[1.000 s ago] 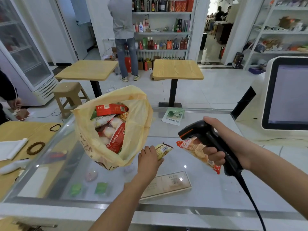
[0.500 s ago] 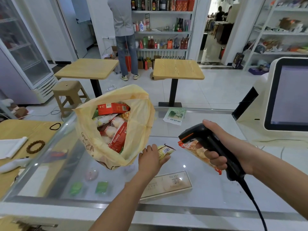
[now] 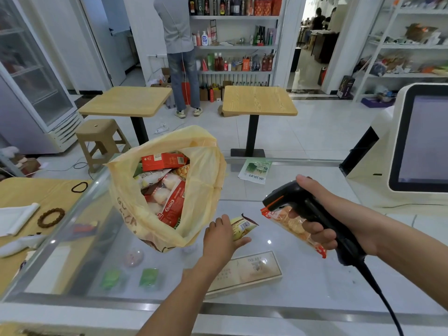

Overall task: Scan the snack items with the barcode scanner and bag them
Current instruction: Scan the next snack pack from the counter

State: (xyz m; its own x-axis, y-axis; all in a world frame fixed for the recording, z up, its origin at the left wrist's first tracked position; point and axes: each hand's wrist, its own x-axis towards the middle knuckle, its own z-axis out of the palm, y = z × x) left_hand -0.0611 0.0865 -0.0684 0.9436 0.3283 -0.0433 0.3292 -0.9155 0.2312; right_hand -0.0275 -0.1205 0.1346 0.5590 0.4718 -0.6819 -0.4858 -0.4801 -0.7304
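The left hand (image 3: 221,238) held a yellow snack packet (image 3: 243,226) in curled fingers (barcode up) beside the open bag (image 3: 206,180); the right hand (image 3: 339,214) clamped its fingers on the scanner (image 3: 291,198) and an orange packet (image 3: 287,223).

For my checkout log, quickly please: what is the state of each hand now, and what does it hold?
Left hand: closed on the yellow snack packet.
Right hand: closed on the barcode scanner.

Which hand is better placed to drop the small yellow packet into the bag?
The left hand: it grips the small yellow snack packet beside the open yellow plastic bag; the right hand holds the black barcode scanner.
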